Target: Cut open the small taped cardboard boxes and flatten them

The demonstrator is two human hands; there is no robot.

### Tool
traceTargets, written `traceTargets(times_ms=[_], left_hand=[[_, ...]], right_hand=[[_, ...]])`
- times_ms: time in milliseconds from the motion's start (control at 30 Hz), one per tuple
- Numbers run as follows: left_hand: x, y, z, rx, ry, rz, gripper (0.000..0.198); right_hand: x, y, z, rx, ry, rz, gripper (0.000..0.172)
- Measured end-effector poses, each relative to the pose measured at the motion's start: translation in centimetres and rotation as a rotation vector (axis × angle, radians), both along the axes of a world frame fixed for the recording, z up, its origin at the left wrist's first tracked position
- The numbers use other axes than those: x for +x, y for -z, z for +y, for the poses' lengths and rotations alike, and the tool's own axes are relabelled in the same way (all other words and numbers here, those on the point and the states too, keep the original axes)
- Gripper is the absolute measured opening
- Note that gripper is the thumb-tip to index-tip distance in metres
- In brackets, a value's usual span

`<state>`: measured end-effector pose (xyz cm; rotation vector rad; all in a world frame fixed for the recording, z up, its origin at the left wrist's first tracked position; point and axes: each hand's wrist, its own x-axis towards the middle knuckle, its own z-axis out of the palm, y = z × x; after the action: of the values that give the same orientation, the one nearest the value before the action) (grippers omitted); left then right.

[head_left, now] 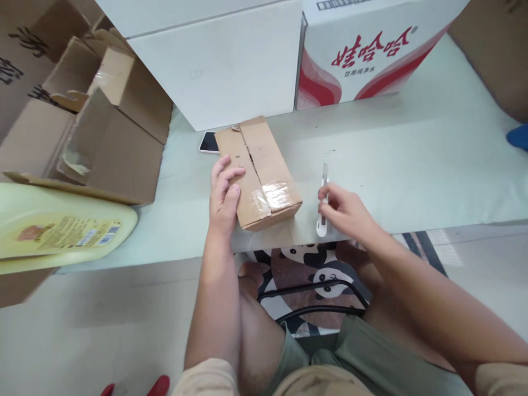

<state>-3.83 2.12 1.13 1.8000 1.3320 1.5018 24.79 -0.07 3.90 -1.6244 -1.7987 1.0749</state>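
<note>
A small brown cardboard box (269, 157) rests on the pale green table cover, turned slightly, with clear tape across its near end. Its top seam shows a dark, ragged slit towards the far end. My left hand (225, 201) grips the box's left side, fingertips on the top face. To the right of the box, my right hand (344, 209) is closed round a white utility knife (322, 226). The knife's blade is out and points away from me, apart from the box.
Behind the box stand a white carton (231, 71) and a red-and-white water carton (355, 60). A phone (208, 142) lies partly behind the box. Open cardboard boxes (124, 148) and a yellow jug (70, 225) are at left. A blue object (518, 137) sits at the right edge.
</note>
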Motion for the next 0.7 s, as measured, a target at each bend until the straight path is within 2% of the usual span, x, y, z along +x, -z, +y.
traceTargets(times_ms=[100,133,200,300,400,600,700], left_hand=[[0.2,0.1,0.1,-0.006,0.004,-0.011,0.044],[0.3,0.1,0.1,-0.010,-0.001,-0.010,0.045],[0.5,0.1,0.1,-0.012,-0.016,-0.005,0.046],[0.9,0.2,0.0,0.007,-0.034,0.001,0.047],[1.2,0.2,-0.1,0.035,-0.042,0.011,0.046],[1.4,0.2,-0.3,0.023,-0.039,0.038,0.046],[1.5,0.2,-0.4,0.024,-0.028,0.037,0.046]], right_hand=[[0.3,-1.6,0.7,0.017,0.023,0.637,0.018],[0.2,-2.1,0.9,0.030,0.011,0.769,0.020],[-0.5,-3.0,0.8,0.088,-0.009,0.885,0.022],[-2.0,-3.9,0.0,0.197,-0.014,0.853,0.030],[-3.4,-4.4,-1.0,0.235,-0.019,0.712,0.036],[-4.7,-5.0,-1.3,0.283,0.034,0.376,0.023],[-4.9,-5.1,-1.0,0.239,0.056,0.326,0.014]])
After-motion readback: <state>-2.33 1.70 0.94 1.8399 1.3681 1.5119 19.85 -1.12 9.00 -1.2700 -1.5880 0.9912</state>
